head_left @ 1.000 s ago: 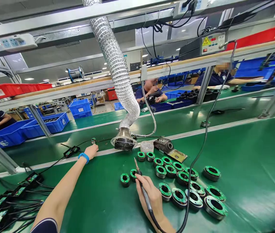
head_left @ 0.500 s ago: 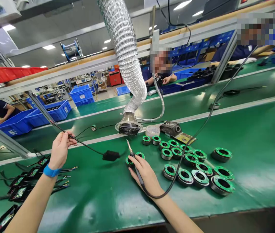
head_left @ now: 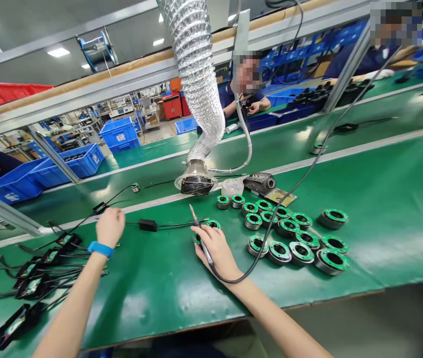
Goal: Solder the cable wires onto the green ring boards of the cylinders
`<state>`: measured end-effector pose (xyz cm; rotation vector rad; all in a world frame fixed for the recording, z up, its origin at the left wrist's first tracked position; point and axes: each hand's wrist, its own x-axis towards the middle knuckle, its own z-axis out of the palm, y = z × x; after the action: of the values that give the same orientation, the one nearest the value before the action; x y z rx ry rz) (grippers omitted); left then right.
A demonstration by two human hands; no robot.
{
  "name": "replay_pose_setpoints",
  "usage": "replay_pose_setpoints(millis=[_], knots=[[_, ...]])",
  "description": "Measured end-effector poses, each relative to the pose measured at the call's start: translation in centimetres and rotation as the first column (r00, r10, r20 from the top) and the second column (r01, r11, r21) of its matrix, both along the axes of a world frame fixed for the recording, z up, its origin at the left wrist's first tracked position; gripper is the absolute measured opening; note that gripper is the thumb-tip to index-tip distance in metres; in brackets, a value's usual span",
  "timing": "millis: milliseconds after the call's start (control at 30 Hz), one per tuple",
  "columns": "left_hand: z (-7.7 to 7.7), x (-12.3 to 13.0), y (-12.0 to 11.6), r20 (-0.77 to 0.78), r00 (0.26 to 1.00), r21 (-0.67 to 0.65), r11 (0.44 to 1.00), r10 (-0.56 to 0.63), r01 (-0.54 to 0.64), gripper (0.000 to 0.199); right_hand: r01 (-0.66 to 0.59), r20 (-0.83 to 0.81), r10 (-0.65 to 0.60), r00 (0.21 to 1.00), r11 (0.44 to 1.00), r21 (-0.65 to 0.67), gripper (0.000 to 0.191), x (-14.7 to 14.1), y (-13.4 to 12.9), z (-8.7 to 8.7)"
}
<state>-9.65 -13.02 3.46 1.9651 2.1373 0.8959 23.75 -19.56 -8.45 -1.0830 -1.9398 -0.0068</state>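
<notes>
My left hand (head_left: 110, 227), with a blue wristband, is closed beside a black cable; its fingertips are hidden, so its hold is unclear. To its right a black box (head_left: 148, 225) on that cable lies on the green table. My right hand (head_left: 217, 248) is wrapped round a soldering iron (head_left: 204, 250), its tip pointing up and left. Partly hidden by that hand is a ring-shaped part (head_left: 197, 238), with another ring (head_left: 213, 224) just behind. Several green-topped rings (head_left: 278, 252) stand to the right of my right hand.
An exhaust hose (head_left: 202, 84) hangs above a black fan nozzle (head_left: 196, 185). A soldering stand (head_left: 262, 185) sits behind the rings. Several open black housings (head_left: 32, 286) with wires lie at left. The iron's cable (head_left: 271, 223) arches across the rings. People sit beyond the rail.
My left hand has moved right and down, and the black box has come to rest flat on the table. A second black box is now visible beyond my left hand. The view has shifted.
</notes>
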Motion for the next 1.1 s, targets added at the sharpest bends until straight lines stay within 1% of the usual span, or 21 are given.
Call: replay_pose_setpoints(millis=[33,67,100,133,200,233,300,333,400,467,533,600,633,667,733,800,900,967,1033,1100], knots=[[-1.2,2.5,0.0,-0.046,0.993,-0.025,0.994,-0.111,0.11,0.023,0.012,-0.024,-0.012,1.0,1.0,-0.009,0.051,-0.1,-0.4,-0.1],[-2.4,5.1,0.0,-0.08,0.969,-0.06,0.971,-0.235,0.23,0.022,0.027,-0.047,-0.028,0.998,0.999,-0.021,0.052,-0.1,-0.9,-0.3],[-3.6,7.8,0.1,-0.106,0.931,-0.097,0.936,-0.349,0.34,0.023,0.046,-0.071,-0.048,0.996,0.998,-0.035,0.052,-0.1,-1.4,-0.5],[-4.8,10.3,0.2,-0.138,0.88,-0.138,0.888,-0.455,0.438,0.026,0.069,-0.095,-0.073,0.993,0.996,-0.051,0.051,-0.1,-2.0,-0.7],[-6.6,14.4,0.6,-0.172,0.803,-0.198,0.819,-0.57,0.539,0.03,0.111,-0.154,-0.125,0.98,0.99,-0.092,0.05,0.1,-3.3,-1.1],[-7.3,15.8,0.8,-0.182,0.782,-0.219,0.8,-0.595,0.558,0.031,0.121,-0.191,-0.142,0.971,0.986,-0.116,0.049,0.3,-3.9,-1.3],[-8.1,17.3,1.1,-0.185,0.772,-0.247,0.789,-0.608,0.562,0.03,0.11,-0.273,-0.154,0.95,0.979,-0.17,0.047,0.9,-5.2,-1.4],[-8.3,17.3,1.0,-0.184,0.772,-0.256,0.788,-0.609,0.56,0.031,0.096,-0.308,-0.153,0.939,0.976,-0.193,0.046,1.2,-5.8,-1.4],[-8.4,16.7,0.4,-0.183,0.777,-0.26,0.792,-0.602,0.552,0.034,0.079,-0.358,-0.158,0.92,0.971,-0.225,0.046,1.9,-6.7,-1.3],[-8.1,15.5,-1.1,-0.142,0.799,-0.23,0.804,-0.585,0.548,0.034,0.077,-0.387,-0.171,0.906,0.966,-0.247,0.047,2.4,-7.1,-1.3],[-7.6,14.3,-3.0,0.015,0.83,-0.19,0.813,-0.558,0.55,0.032,0.062,-0.411,-0.174,0.895,0.961,-0.27,0.049,2.5,-7.0,-1.2],[-7.2,13.5,-5.2,0.219,0.827,-0.158,0.818,-0.518,0.554,0.029,0.029,-0.438,-0.16,0.884,0.956,-0.292,0.05,2.3,-6.5,-1.1],[-7.0,13.4,-6.2,0.29,0.818,-0.143,0.823,-0.496,0.55,0.027,0.002,-0.453,-0.143,0.88,0.955,-0.297,0.051,2.1,-6.2,-0.9],[-6.9,13.3,-7.1,0.324,0.815,-0.127,0.831,-0.481,0.541,0.026,-0.032,-0.468,-0.116,0.876,0.954,-0.297,0.052,1.9,-5.9,-0.7],[-6.8,13.4,-8.5,0.335,0.815,-0.076,0.849,-0.472,0.523,0.024,-0.109,-0.51,-0.055,0.858,0.952,-0.287,0.054,1.4,-5.4,-0.1],[-7.1,13.6,-9.4,0.341,0.812,-0.037,0.856,-0.474,0.516,0.024,-0.162,-0.569,-0.023,0.822,0.949,-0.271,0.051,0.9,-5.2,0.8],[-7.5,14.0,-10.4,0.364,0.79,-0.042,0.839,-0.493,0.543,0.023,-0.188,-0.673,-0.019,0.74,0.954,-0.235,0.044,0.3,-5.3,2.1],[-7.4,14.3,-10.9,0.38,0.774,-0.068,0.819,-0.507,0.569,0.023,-0.203,-0.72,-0.012,0.694,0.956,-0.212,0.041,0.0,-5.5,2.6],[-6.9,14.8,-11.2,0.42,0.754,-0.105,0.798,-0.505,0.593,0.023,-0.211,-0.752,-0.014,0.659,0.956,-0.202,0.04,-0.2,-5.6,2.7],[-6.3,15.4,-11.2,0.515,0.719,-0.164,0.77,-0.467,0.617,0.029,-0.227,-0.786,-0.022,0.618,0.952,-0.205,0.038,-0.4,-5.7,2.4]])
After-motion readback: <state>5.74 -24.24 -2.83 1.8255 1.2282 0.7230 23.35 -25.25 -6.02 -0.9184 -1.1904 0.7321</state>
